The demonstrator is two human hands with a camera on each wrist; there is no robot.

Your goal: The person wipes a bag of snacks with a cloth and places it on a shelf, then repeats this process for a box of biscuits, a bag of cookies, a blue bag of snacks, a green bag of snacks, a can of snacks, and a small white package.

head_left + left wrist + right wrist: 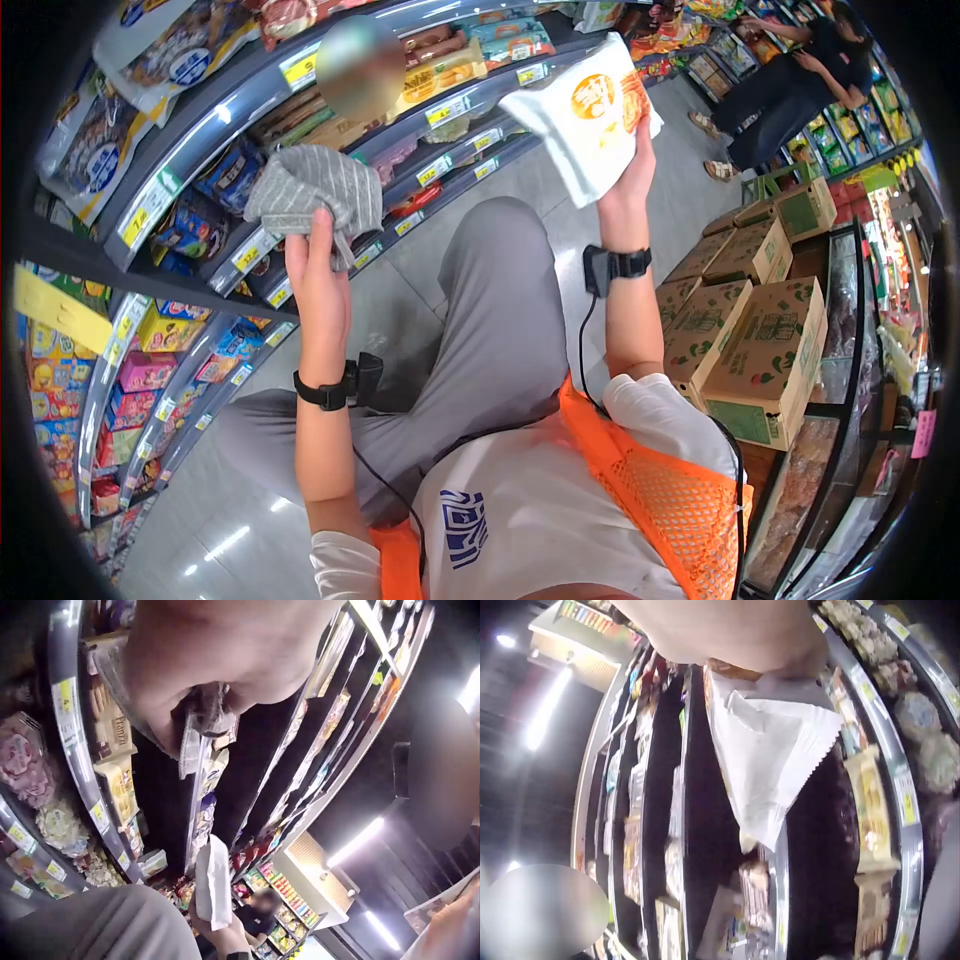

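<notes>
My left hand [318, 270] grips a folded grey cloth [310, 185] with white stripes, the thumb lying across its near side. It is held up in front of the snack shelf. In the left wrist view, the fingers of my left hand [225, 656] curl around the cloth, most of which is hidden there. Out to the right, my right hand [630, 180] holds a white snack bag [590, 130] with orange print by its side edge. The right wrist view shows the bag's plain white back [769, 746] and its zigzag-cut end.
Shelves with price tags [448, 110] and packaged snacks [440, 80] curve along the front and left. Printed cardboard boxes [765, 350] stand on a rack at the right. A person in dark clothes [800, 90] is at the far right of the aisle. My bent knee [500, 260] is between my arms.
</notes>
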